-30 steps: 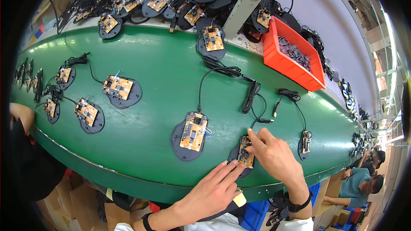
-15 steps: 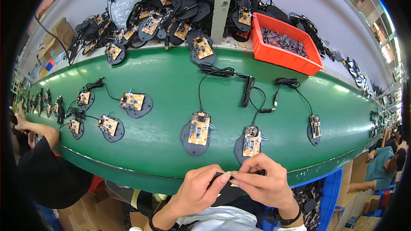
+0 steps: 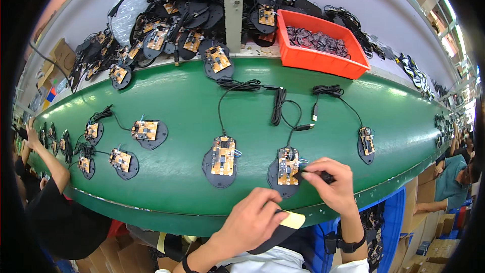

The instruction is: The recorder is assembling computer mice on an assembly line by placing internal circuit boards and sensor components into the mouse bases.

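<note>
On the green belt in front of me lies a black computer mouse base with a tan circuit board and a coiled cable. My right hand is at the board's right edge, pinching a small black piece in its fingertips. Lower down, near the belt's front edge, my left hand grips a dark sheet with a pale yellow end. Its fingers partly cover the sheet. To the left sits another mouse base with its board facing up.
More mouse bases lie left and right on the green belt. A red bin of small dark round parts stands on the back ledge, beside heaped mouse parts. A blue crate is below right; a co-worker's arm reaches in at left.
My hands were together over the front edge and have come apart. My right hand moved out to the mouse board with the black piece; my left stayed low with the sheet. The view shifted slightly.
</note>
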The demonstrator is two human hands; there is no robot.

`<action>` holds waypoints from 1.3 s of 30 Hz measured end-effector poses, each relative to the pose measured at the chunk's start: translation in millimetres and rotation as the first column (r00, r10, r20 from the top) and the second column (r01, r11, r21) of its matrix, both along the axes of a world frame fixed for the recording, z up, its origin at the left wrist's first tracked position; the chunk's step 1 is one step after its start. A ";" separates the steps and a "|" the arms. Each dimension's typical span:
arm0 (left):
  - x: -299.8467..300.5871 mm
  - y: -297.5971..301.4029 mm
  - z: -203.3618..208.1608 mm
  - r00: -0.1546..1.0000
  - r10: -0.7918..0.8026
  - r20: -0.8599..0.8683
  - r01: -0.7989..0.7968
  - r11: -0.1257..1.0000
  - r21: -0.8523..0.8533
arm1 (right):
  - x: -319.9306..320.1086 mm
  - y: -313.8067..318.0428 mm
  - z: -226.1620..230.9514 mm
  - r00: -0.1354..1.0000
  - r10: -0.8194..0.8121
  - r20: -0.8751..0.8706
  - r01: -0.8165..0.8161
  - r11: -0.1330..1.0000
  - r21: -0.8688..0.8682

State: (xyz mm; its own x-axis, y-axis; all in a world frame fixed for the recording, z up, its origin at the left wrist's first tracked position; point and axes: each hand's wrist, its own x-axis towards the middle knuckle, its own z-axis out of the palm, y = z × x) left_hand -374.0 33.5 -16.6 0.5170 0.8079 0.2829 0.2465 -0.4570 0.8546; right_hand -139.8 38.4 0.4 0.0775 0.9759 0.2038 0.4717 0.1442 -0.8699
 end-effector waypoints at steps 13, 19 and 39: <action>21.1 -0.4 -16.8 0.952 0.051 -0.301 0.094 0.889 0.447 | 6.4 20.1 -9.5 0.934 0.334 0.125 -0.325 0.941 -0.091; 19.8 0.7 -14.8 0.945 0.058 -0.322 0.099 0.888 0.449 | 4.1 21.6 -9.6 0.941 0.323 0.104 -0.318 0.946 -0.064; 22.1 3.9 -10.9 0.912 0.016 -0.410 0.165 0.901 0.400 | -25.3 0.7 -9.9 0.934 -0.064 0.352 0.048 0.997 0.056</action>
